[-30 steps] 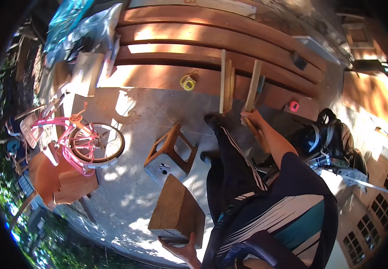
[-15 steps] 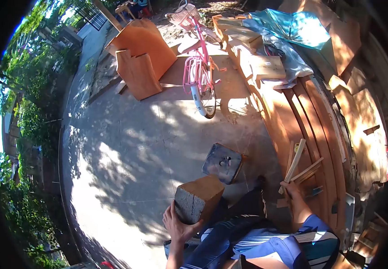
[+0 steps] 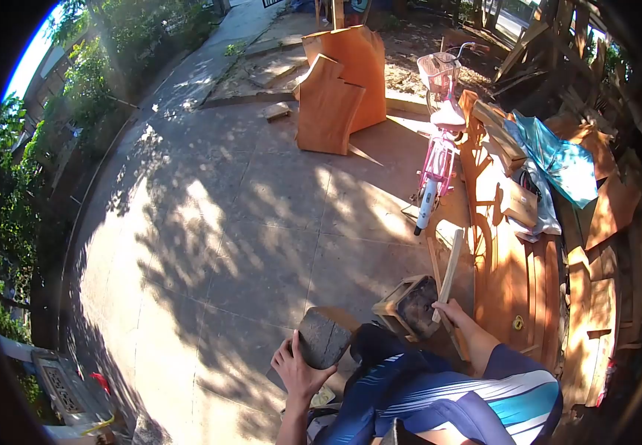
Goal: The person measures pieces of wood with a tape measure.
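My left hand is closed on a thick wooden block, its fingers spread round one side and the thumb along the near edge. The block's end face is dark grey with a crack across it, and its other side is brown. In my right hand is a small bunch of thin wooden strips, pointing forward at different angles. Just left of that hand stands a low box-like wooden piece with a dark, worn inner face. My knees partly hide the area below it.
Long brown planks are stacked on the right, with a cardboard box and a blue umbrella on them. A pink bicycle stands ahead. Large wooden slabs stand farther off on the concrete floor.
My view has swung left and up, so the bicycle and slabs sit farther right. The strips have moved left, nearer the box-like piece. Both hands keep their hold.
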The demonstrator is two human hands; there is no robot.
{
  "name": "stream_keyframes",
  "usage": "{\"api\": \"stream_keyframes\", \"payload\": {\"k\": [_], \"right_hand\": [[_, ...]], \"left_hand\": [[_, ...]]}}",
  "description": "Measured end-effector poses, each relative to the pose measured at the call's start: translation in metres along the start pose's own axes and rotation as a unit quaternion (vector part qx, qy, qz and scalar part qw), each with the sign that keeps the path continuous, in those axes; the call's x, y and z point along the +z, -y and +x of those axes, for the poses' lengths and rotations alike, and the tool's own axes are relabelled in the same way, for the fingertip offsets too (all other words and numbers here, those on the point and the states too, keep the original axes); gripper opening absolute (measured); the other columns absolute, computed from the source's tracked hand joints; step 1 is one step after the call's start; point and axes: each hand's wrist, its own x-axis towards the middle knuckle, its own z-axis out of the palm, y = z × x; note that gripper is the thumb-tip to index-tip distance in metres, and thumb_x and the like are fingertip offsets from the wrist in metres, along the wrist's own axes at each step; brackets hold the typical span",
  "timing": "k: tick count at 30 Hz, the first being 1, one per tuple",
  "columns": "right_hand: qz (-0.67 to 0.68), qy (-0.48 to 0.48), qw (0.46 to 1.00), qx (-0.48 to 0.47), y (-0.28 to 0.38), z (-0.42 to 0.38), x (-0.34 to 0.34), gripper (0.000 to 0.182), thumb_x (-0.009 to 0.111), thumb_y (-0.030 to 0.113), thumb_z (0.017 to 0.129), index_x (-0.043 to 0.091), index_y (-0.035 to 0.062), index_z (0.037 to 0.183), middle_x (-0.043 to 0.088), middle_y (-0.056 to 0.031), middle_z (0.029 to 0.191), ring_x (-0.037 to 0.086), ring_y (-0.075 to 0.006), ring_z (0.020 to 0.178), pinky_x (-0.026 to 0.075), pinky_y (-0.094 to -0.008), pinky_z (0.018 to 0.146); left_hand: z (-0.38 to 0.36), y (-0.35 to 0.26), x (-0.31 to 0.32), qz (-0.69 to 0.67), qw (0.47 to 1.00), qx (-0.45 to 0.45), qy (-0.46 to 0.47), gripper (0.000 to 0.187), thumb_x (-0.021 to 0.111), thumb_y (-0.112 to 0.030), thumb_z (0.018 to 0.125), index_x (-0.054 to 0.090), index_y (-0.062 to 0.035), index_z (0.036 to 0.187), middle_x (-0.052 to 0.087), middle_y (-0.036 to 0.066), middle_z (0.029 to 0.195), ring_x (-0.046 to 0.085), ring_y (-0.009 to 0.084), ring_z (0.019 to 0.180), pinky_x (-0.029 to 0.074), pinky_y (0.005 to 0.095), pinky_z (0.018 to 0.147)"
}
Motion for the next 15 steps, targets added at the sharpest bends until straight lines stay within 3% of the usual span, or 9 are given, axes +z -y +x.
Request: {"api": "stream_keyframes", "payload": {"k": [4,8,9,10,12,14,15], "right_hand": [[-0.117,-0.03,0.993,-0.016,0.117,0.025,0.05,0.062,0.08,0.039,0.076,0.067,-0.0073,0.115,0.072,-0.0202,0.101,0.07,-0.0274,0.087,0.055,-0.0388,0.079],[-0.189,0.048,0.977,-0.084,0.221,0.089,0.108,0.06,0.078,0.038,0.078,0.063,-0.0057,0.116,0.07,-0.0167,0.1,0.067,-0.0275,0.089,0.053,-0.0407,0.084],[-0.208,0.045,0.968,-0.135,0.234,0.127,0.13,0.055,0.076,0.036,0.081,0.059,-0.0036,0.116,0.068,-0.0141,0.092,0.067,-0.0238,0.083,0.054,-0.038,0.077],[-0.155,0.124,0.975,-0.096,0.278,0.126,0.154,0.046,0.074,0.03,0.084,0.056,-0.0018,0.112,0.063,-0.0096,0.082,0.065,-0.0188,0.074,0.054,-0.0343,0.066],[-0.181,0.104,0.963,-0.169,0.298,0.213,0.206,0.04,0.076,0.033,0.082,0.071,-0.0048,0.095,0.072,-0.012,0.082,0.069,-0.0218,0.072,0.054,-0.0364,0.066],[-0.177,0.223,0.954,-0.092,0.387,0.186,0.273,0.032,0.075,0.028,0.085,0.069,-0.0026,0.091,0.067,-0.0082,0.077,0.065,-0.0198,0.064,0.053,-0.0349,0.062],[-0.173,0.258,0.942,-0.129,0.414,0.192,0.309,0.022,0.072,0.023,0.088,0.066,0.0019,0.088,0.061,-0.0039,0.072,0.061,-0.0167,0.06,0.051,-0.0332,0.057]], "left_hand": [[0.03,0.06,-0.019,-0.051,0.987,-0.146,-0.031,0.122,0.09,-0.047,0.048,0.036,-0.0096,0.151,0.049,0.019,0.132,0.042,0.0408,0.127,0.035,0.0525,0.107],[0.063,0.118,-0.03,-0.069,0.96,-0.253,-0.1,0.12,0.091,-0.044,0.047,0.037,-0.0086,0.148,0.047,0.02,0.134,0.041,0.0409,0.129,0.034,0.0519,0.109],[0.071,0.13,-0.037,-0.068,0.953,-0.276,-0.107,0.116,0.09,-0.044,0.049,0.038,-0.0088,0.147,0.047,0.02,0.133,0.041,0.0404,0.129,0.033,0.0519,0.109],[0.08,0.141,-0.045,-0.066,0.938,-0.317,-0.122,0.112,0.088,-0.044,0.05,0.039,-0.009,0.145,0.047,0.019,0.133,0.041,0.0399,0.129,0.033,0.0519,0.109],[0.097,0.163,-0.053,-0.062,0.9,-0.398,-0.168,0.106,0.086,-0.044,0.052,0.041,-0.0098,0.142,0.047,0.017,0.132,0.041,0.0388,0.129,0.031,0.0516,0.109],[0.1,0.186,-0.062,-0.035,0.86,-0.465,-0.204,0.104,0.086,-0.046,0.055,0.042,-0.0107,0.142,0.047,0.016,0.132,0.041,0.0375,0.128,0.03,0.0507,0.11],[0.103,0.197,-0.07,-0.019,0.84,-0.493,-0.226,0.103,0.085,-0.047,0.056,0.041,-0.0111,0.142,0.047,0.016,0.131,0.041,0.0368,0.128,0.03,0.0502,0.111]]}}
